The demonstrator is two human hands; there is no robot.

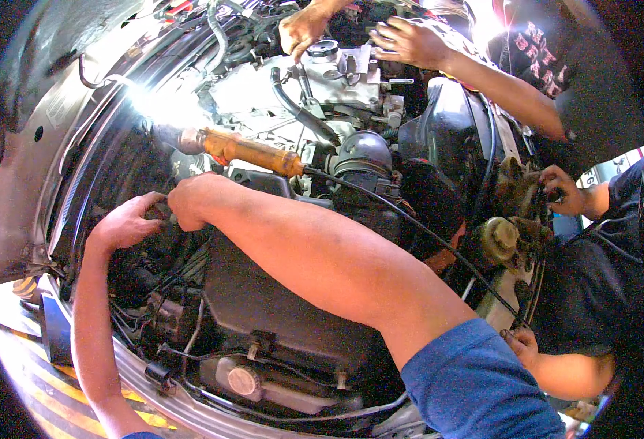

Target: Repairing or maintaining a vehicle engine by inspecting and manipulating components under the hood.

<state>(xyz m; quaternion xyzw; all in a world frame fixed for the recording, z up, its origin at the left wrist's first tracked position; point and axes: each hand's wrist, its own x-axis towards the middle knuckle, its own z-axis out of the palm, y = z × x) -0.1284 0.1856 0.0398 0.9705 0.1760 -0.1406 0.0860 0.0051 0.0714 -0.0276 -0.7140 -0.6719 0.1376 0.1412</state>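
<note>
My left hand (pixel 126 222) reaches into the dark left side of a car's engine bay, thumb and forefinger apart, with nothing visible between them. My right hand (pixel 194 201) is beside it, its fingers curled downward and their tips hidden; whatever they grip cannot be made out. Its forearm crosses over a black plastic engine-bay box (pixel 278 293). Just above the right hand lies a work lamp with an orange handle (pixel 252 150). Its bright light washes out the area around its head. A black cord (pixel 410 219) trails from the handle toward the lower right.
Another person's hands (pixel 304 31) work over the silver engine (pixel 252 91) at the top. More hands of people rest along the right edge (pixel 562 192). A round black intake duct (pixel 364 154) stands mid-bay. The raised hood (pixel 15 146) borders the left; a capped reservoir (pixel 244 381) sits at the front.
</note>
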